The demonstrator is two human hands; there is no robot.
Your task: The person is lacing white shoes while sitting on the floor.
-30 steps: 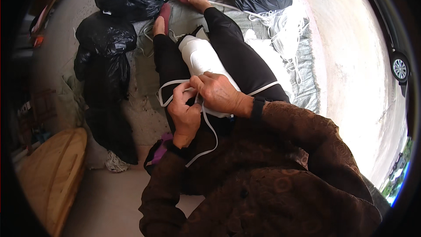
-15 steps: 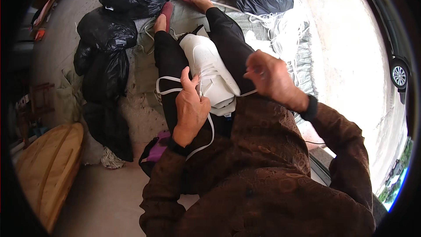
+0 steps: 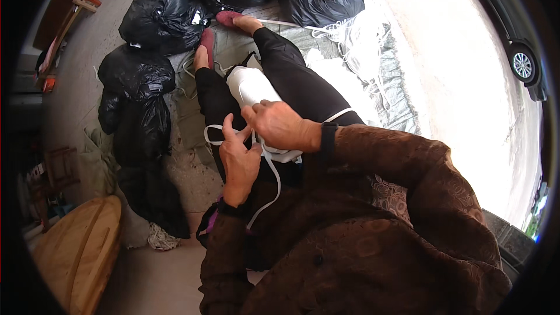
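A white lace-up shoe (image 3: 255, 86) lies between my thighs, toe pointing away from me; both hands cover much of its lacing. My left hand (image 3: 238, 162) is at the shoe's near left side, pinching the white shoelace (image 3: 274, 178), with its index finger raised. A loop of lace bulges left of these fingers, and one strand hangs down toward my lap. My right hand (image 3: 280, 125) reaches across the shoe, its fingertips closed on the lace against the left hand's fingers. Another stretch of lace crosses my right thigh beside the wrist.
Black plastic bags (image 3: 143, 76) stand along the left and far side. A heap of white cords (image 3: 361, 46) lies on the grey-green sheet to the right. At lower left is a wooden board (image 3: 79, 251). A car wheel (image 3: 522, 66) shows at far right.
My right hand has moved left from beyond the shoe's right side to meet the left hand over the lacing. The left hand keeps its grip. The whole view has shifted slightly.
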